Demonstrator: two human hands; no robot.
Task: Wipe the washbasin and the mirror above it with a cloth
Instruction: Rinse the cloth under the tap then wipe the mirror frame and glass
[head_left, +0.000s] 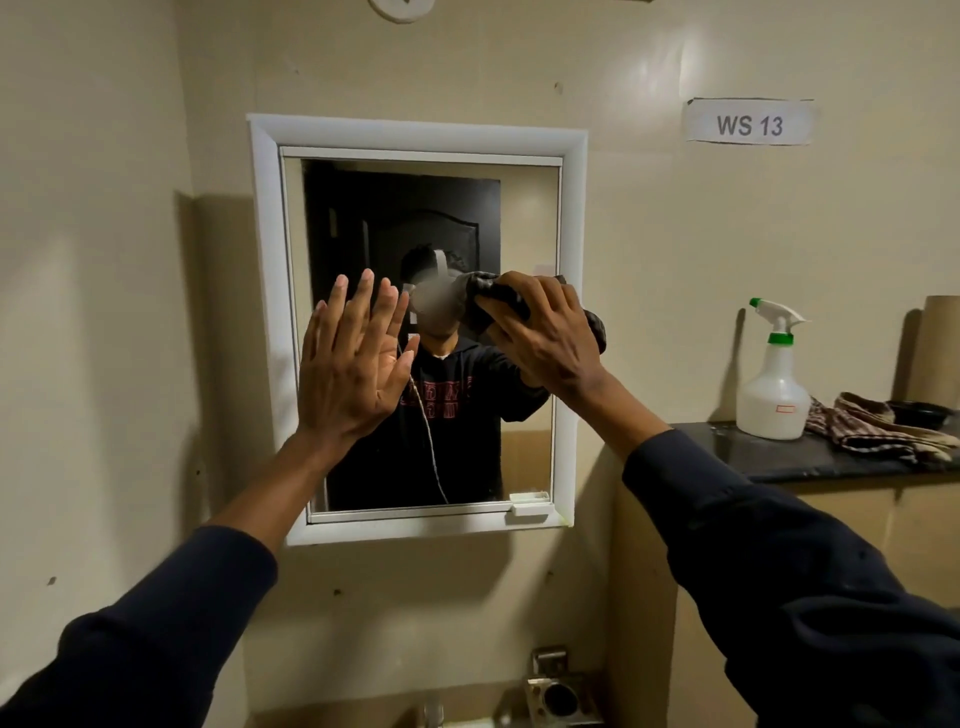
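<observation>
Pressing dark cloth (524, 306) sideways along mirror (363, 208), right hand (545, 332).

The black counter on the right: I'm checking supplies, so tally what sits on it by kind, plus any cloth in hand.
Spray bottles: 1, white with green collar
Cloths: 2, a crumpled one on the counter and a dark one under the right hand on the mirror
Dark bowls: 1
Cardboard tubes: 1
Total: 5
</observation>
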